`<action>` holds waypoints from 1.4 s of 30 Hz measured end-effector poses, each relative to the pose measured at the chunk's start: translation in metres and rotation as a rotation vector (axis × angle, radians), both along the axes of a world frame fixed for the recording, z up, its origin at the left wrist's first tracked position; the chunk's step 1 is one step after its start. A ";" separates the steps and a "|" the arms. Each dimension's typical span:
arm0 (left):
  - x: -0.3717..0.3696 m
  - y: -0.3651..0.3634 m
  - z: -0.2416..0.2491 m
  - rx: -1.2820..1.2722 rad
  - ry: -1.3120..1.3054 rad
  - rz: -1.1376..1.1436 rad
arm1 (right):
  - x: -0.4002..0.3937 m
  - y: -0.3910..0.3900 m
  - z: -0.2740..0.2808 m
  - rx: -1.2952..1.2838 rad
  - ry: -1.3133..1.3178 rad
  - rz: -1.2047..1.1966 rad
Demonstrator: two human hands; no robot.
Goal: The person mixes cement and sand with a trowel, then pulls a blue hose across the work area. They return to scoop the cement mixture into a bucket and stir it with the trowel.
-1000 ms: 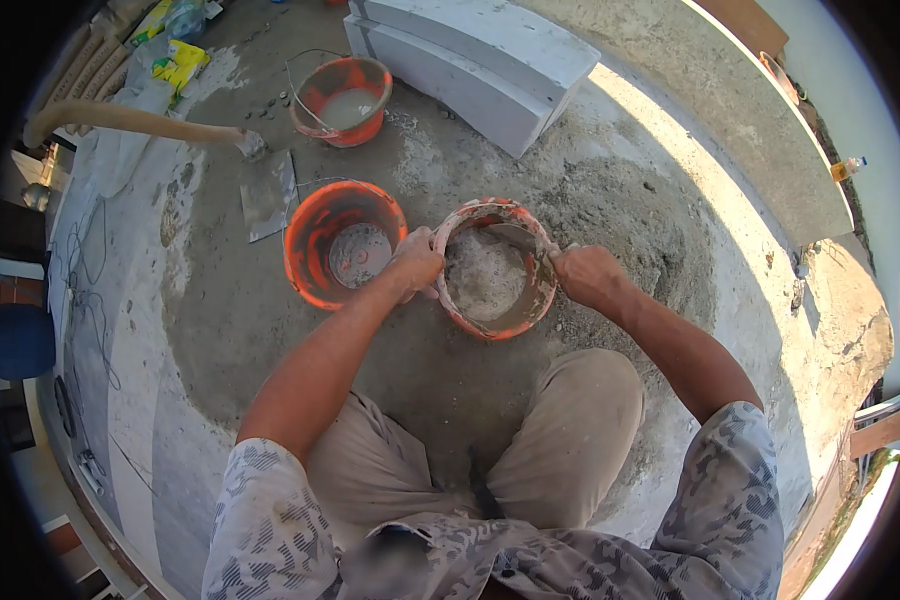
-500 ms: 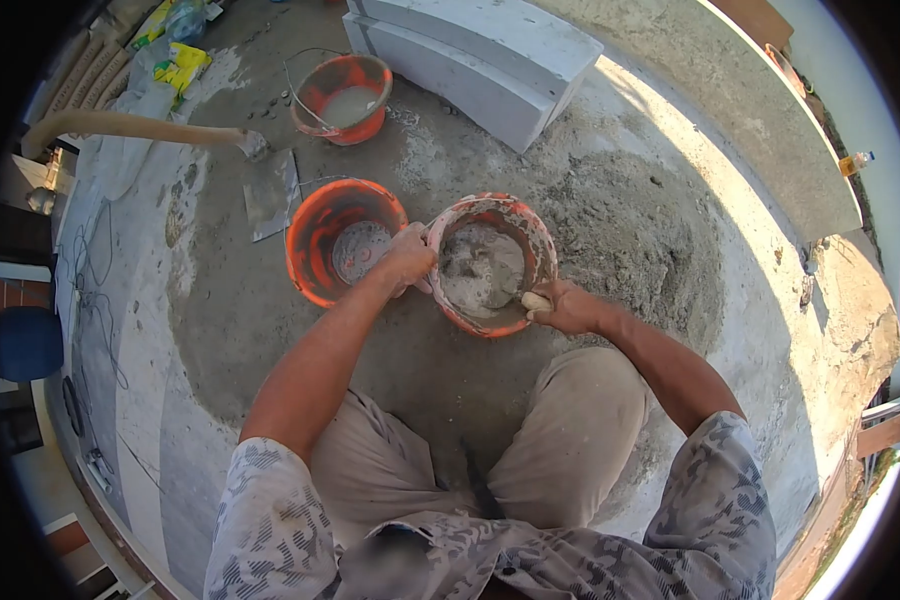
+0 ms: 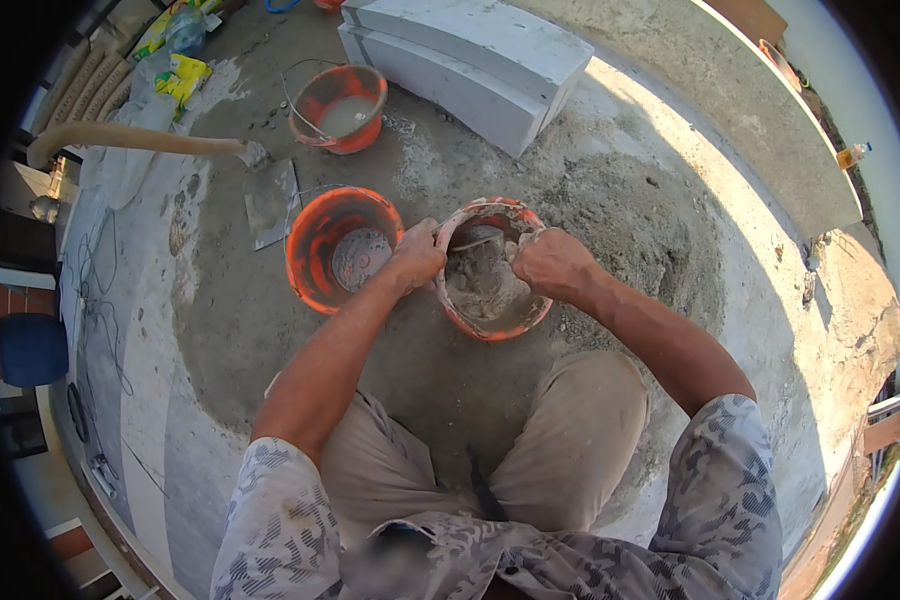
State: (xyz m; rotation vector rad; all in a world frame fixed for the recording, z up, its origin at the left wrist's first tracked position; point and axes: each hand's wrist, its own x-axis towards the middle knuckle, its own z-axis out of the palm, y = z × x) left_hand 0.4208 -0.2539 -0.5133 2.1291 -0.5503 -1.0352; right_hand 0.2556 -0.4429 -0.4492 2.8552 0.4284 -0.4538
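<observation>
An orange bucket [image 3: 500, 332] with a mortar-smeared rim stands between my knees, slightly tilted, with wet grey mortar [image 3: 485, 285] inside. My left hand [image 3: 417, 258] is closed on its left rim. Over the right side of the opening, my right hand [image 3: 555, 265] is closed around the handle of a trowel; the hand covers most of the handle, and the blade in the mortar is hard to make out. Just left of my left hand sits a second orange bucket [image 3: 308, 250] with some grey residue at its bottom.
A third orange bucket [image 3: 365, 135] holding greyish liquid stands farther back. A hoe [image 3: 160, 140] lies at the left, its blade flat on the ground. Pale blocks [image 3: 470, 60] lie behind, and a heap of grey mix [image 3: 635, 235] spreads to the right.
My right hand has moved up and inward over the bucket with the trowel, from its lower right rim. The mortar has been stirred. My left hand stays at the rim.
</observation>
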 end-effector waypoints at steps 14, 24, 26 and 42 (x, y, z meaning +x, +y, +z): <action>0.001 0.002 0.006 0.001 0.101 0.060 | -0.041 -0.047 0.007 0.069 -0.154 -0.251; 0.007 -0.002 -0.002 -0.052 0.102 0.026 | -0.063 -0.052 -0.081 0.838 0.172 -0.495; 0.007 -0.001 0.001 -0.035 0.135 0.038 | -0.066 -0.049 -0.088 0.903 0.162 -0.470; 0.002 0.003 -0.001 -0.002 0.145 0.116 | -0.065 -0.031 -0.058 1.505 0.564 -1.298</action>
